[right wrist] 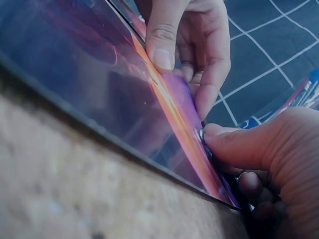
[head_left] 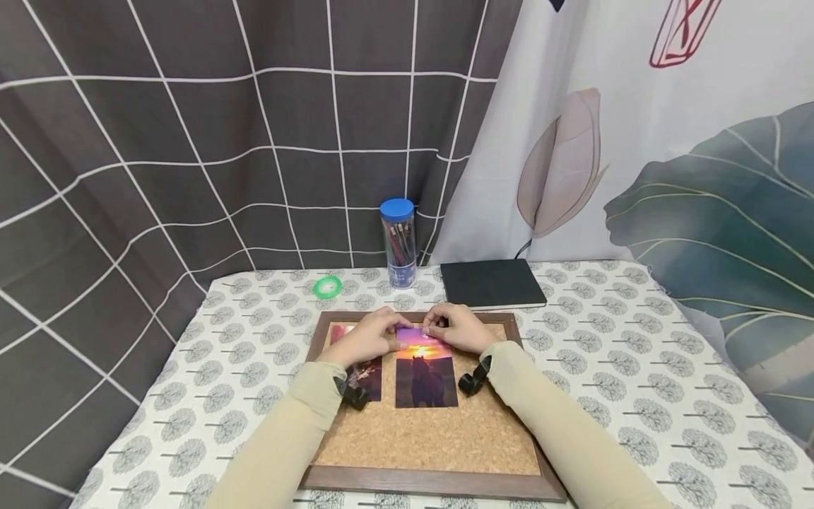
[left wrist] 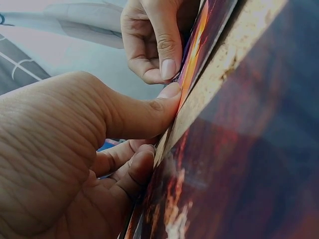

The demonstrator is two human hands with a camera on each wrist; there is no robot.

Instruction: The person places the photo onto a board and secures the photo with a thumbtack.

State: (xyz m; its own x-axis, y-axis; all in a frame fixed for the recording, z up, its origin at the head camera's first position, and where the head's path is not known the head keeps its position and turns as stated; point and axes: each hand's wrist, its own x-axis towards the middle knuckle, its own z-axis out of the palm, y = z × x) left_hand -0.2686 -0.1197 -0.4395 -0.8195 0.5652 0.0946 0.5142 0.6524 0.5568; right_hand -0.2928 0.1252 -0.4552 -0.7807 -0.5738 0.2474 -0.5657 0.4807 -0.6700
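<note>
A photo of a dark horse against a sunset lies upright on a cork board with a brown wooden frame. My left hand pinches its upper left corner, thumb on the picture side. At the top edge, further right, my right hand pinches a tiny clear, shiny pin between thumb and finger; the fingers mostly cover it. Left of the horse photo is a second, dark photo, partly hidden by my left hand and wrist.
Behind the board stand a clear tube of pencils with a blue lid and a black notebook. A green roll of tape lies at the back left. A tree-print cloth covers the table, with curtains behind it.
</note>
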